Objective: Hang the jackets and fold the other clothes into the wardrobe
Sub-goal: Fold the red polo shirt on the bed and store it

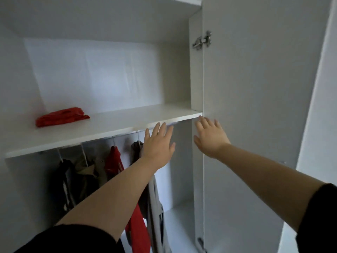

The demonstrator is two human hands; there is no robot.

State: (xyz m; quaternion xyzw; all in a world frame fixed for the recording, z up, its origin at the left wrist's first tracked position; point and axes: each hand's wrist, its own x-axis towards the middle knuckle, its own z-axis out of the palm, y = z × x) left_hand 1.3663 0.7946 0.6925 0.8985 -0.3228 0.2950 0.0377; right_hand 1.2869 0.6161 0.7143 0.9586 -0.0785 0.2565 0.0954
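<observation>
The white wardrobe shelf [127, 123] crosses the view at chest height. A folded red garment [62, 116] lies on its left part. Below the shelf several jackets hang on hangers: a dark one [63, 181], an olive one [87, 170], a red one [114, 159] and a grey one [155, 201]. My left hand [157, 145] is stretched out flat just under the shelf's front edge, fingers straight, holding nothing. My right hand [209, 137] is spread open beside it, at the edge of the wardrobe door [255, 106], also holding nothing.
The right wardrobe door stands open, with a metal hinge [202, 41] high on its inner side and another hinge [200, 241] near the bottom. The wardrobe's side panel [196, 70] rises between shelf and door. An upper shelf board [182, 0] runs along the top.
</observation>
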